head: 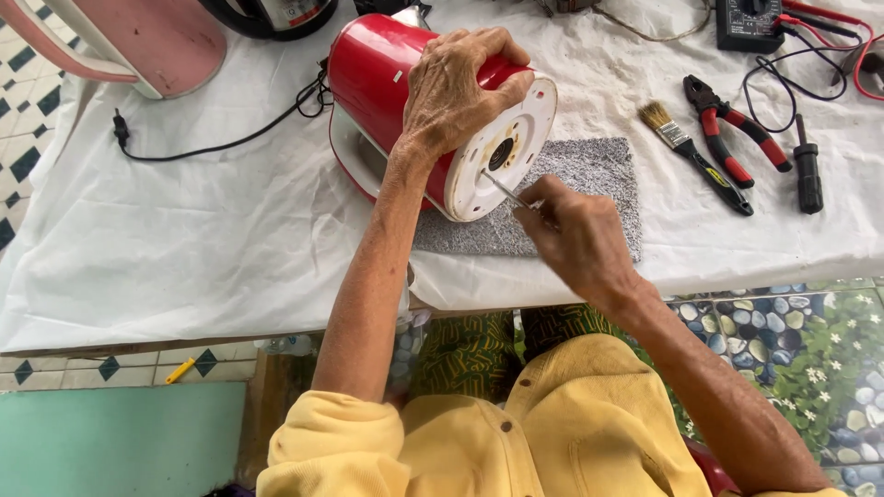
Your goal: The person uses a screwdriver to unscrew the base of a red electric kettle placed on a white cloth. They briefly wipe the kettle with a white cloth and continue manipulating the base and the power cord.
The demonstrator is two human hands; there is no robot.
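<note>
A red electric kettle (378,69) lies on its side on a grey mat (589,175), its white round base (520,129) turned toward me. My left hand (456,87) grips the kettle body from above and holds it steady. My right hand (575,235) is closed on a screwdriver (505,190). Its thin metal shaft points up-left, with the tip against the lower left of the white base. Most of the screwdriver's handle is hidden inside my fist.
A white cloth (184,248) covers the table. A paintbrush (691,152), red-handled pliers (737,129), a black screwdriver (808,166) and a multimeter (750,23) with leads lie at the right. A pink kettle (138,41), a dark kettle (276,14) and a black cord (221,143) sit at the back left.
</note>
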